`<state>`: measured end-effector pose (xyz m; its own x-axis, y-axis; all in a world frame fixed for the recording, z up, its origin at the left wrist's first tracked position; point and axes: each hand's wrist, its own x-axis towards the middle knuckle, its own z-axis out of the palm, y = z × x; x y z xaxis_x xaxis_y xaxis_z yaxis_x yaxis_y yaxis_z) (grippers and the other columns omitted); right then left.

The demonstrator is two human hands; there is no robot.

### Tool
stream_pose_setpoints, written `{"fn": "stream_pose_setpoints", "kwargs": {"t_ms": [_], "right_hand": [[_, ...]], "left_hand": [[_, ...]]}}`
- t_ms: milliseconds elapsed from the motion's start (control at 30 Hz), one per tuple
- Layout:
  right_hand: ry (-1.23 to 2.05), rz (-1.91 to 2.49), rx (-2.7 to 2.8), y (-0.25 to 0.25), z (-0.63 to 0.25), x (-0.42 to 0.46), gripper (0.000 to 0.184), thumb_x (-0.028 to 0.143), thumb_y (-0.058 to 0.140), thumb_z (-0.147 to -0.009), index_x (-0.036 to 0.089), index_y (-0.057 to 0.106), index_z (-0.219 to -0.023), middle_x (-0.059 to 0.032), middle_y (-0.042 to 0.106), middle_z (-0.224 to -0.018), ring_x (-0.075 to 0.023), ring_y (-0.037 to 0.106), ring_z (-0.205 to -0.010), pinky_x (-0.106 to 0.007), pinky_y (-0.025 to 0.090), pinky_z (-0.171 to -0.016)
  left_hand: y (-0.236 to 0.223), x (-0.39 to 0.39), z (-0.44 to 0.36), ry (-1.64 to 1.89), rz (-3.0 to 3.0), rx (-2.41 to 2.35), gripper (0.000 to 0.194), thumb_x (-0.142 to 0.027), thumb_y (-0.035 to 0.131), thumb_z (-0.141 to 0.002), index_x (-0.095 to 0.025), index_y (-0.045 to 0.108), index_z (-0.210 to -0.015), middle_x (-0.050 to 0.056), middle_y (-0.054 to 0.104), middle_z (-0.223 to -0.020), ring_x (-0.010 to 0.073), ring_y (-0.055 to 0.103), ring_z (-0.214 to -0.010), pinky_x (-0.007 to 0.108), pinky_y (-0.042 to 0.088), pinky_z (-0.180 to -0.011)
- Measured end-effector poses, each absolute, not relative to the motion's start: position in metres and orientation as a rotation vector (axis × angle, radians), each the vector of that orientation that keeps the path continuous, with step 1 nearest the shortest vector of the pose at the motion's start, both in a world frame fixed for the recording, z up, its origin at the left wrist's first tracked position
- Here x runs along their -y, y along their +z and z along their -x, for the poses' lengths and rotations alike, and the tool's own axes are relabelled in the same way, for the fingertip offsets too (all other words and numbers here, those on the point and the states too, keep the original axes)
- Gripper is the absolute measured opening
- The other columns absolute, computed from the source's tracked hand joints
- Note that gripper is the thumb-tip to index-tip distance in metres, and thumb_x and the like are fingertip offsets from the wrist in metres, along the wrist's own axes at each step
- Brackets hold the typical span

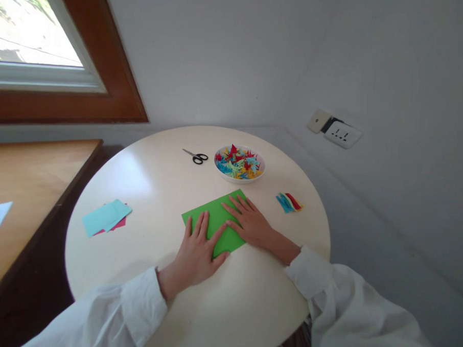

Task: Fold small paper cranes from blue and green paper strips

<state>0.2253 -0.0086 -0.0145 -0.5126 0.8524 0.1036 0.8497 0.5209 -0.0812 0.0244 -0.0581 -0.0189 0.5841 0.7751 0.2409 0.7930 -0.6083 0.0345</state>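
A green sheet of paper (216,216) lies flat and slightly turned on the round white table (150,190). My left hand (199,254) rests palm down over its near left part, fingers spread. On the right part of the sheet, my right hand (250,223) also lies flat with its fingers apart. Neither hand grips anything. Parts of the sheet's near edge are hidden under the hands.
Behind the sheet stands a white bowl (239,180) of small colourful folded paper pieces. Black-handled scissors (197,157) lie left of it. Coloured paper strips (289,202) are at right, and light blue sheets (105,216) over red paper at left. Walls border the table.
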Motion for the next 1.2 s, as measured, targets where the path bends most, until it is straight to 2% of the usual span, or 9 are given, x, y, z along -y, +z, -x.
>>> {"fn": "stream_pose_setpoints", "kwargs": {"t_ms": [267, 667, 900, 1067, 1200], "right_hand": [[-0.014, 1.483, 2.610, -0.019, -0.224, 0.008, 0.050, 0.042, 0.031, -0.093, 0.024, 0.034, -0.140, -0.0100, 0.035, -0.145, -0.0266, 0.024, -0.137, -0.047, 0.024, -0.109], [-0.057, 1.550, 2.576, -0.024, -0.226, 0.012, 0.050, 0.043, 0.032, -0.093, 0.025, 0.035, -0.139, -0.0097, 0.036, -0.145, -0.0284, 0.027, -0.135, -0.046, 0.025, -0.109], [-0.063, 1.592, 2.575, -0.025, -0.226, 0.013, 0.050, 0.044, 0.030, -0.093, 0.027, 0.033, -0.140, -0.0082, 0.035, -0.145, -0.0278, 0.027, -0.135, -0.045, 0.025, -0.108], [-0.042, 1.680, 2.543, -0.023, -0.221, 0.014, 0.051, 0.044, 0.029, -0.093, 0.026, 0.034, -0.140, -0.0081, 0.034, -0.146, -0.0278, 0.026, -0.135, -0.045, 0.024, -0.109], [-0.009, 1.760, 2.515, -0.022, -0.214, 0.016, 0.051, 0.044, 0.029, -0.093, 0.025, 0.033, -0.140, -0.0089, 0.031, -0.147, -0.0281, 0.025, -0.136, -0.046, 0.023, -0.109]], "left_hand": [[-0.015, 0.066, -0.008, -0.327, 2.794, 1.357, 0.053, -0.050, 0.040, -0.088, -0.032, 0.037, -0.137, 0.017, 0.040, -0.139, 0.0364, 0.025, -0.134, 0.060, 0.020, -0.102], [-0.012, 0.075, 0.006, -0.243, 2.874, 1.351, 0.048, -0.045, 0.037, -0.090, -0.034, 0.035, -0.137, 0.017, 0.038, -0.141, 0.0351, 0.022, -0.136, 0.062, 0.020, -0.102], [-0.013, 0.085, 0.031, -0.215, 2.934, 1.304, 0.047, -0.029, 0.035, -0.092, -0.037, 0.030, -0.139, 0.012, 0.035, -0.144, 0.0296, 0.018, -0.138, 0.059, 0.019, -0.105], [-0.011, 0.087, 0.033, -0.332, 2.938, 1.366, 0.042, -0.022, 0.037, -0.091, -0.028, 0.045, -0.131, 0.013, 0.030, -0.147, 0.0282, 0.018, -0.138, 0.058, 0.017, -0.108], [-0.005, 0.081, 0.022, -0.415, 3.030, 1.291, 0.043, -0.035, 0.040, -0.091, -0.019, 0.044, -0.131, 0.014, 0.037, -0.143, 0.0254, 0.026, -0.136, 0.054, 0.017, -0.110]]}}
